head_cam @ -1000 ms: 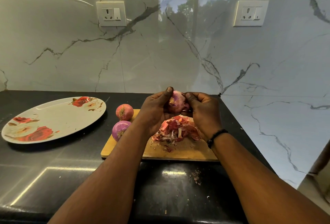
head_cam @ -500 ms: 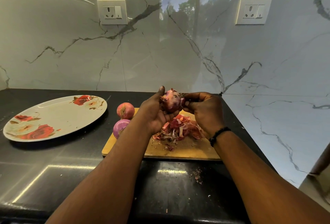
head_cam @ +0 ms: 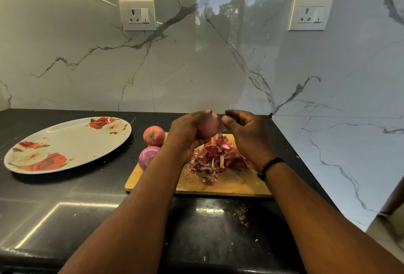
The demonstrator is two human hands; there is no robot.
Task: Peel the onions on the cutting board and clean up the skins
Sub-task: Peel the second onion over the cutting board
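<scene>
A person's left hand (head_cam: 188, 136) cups a pale pink onion (head_cam: 209, 127) above a wooden cutting board (head_cam: 231, 184) on a black counter (head_cam: 98, 197), the fingers and thumb closed around it in a firm grip. The right hand (head_cam: 247, 138) hangs just beside the onion, its fingers curled loosely inward and thumb near the onion's top; whether it pinches a scrap of skin cannot be told. A dark band (head_cam: 270, 167) circles the right wrist.

Below the hands, a heap of red and papery onion skins (head_cam: 218, 157) lies on the middle of the board, with small flakes scattered toward its near edge. Two more onions rest at the board's left end: a reddish onion (head_cam: 153, 135) at the far corner, and a purple onion (head_cam: 147, 157) nearer the camera, partly hidden by the left forearm. A few skin crumbs (head_cam: 241, 217) lie on the counter in front of the board.

To the left, well apart from the board, sits an oval plate (head_cam: 65, 149) printed with red roses. Two wall sockets (head_cam: 138, 15) are set in the marble-patterned wall behind.
</scene>
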